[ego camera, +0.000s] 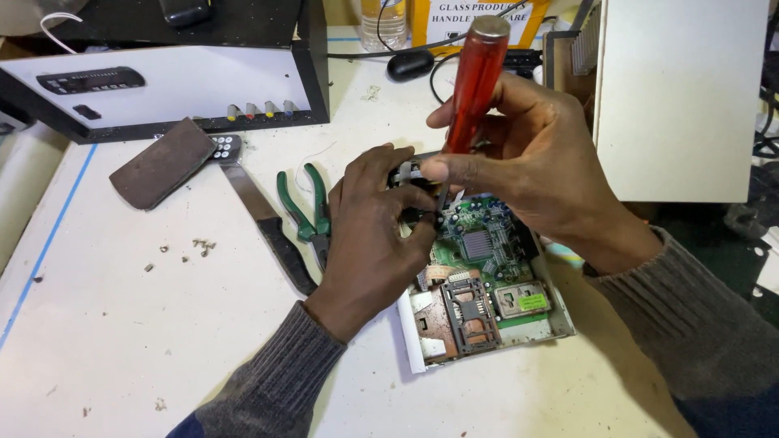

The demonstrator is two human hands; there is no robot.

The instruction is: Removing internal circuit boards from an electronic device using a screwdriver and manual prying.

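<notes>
A white worktable (122,324), scuffed and strewn with small debris, fills the view; blue tape (49,235) runs along its left side. A black-and-white box (162,81) stands at the back left, a white panel (682,97) at the right. Light is even and soft.
</notes>
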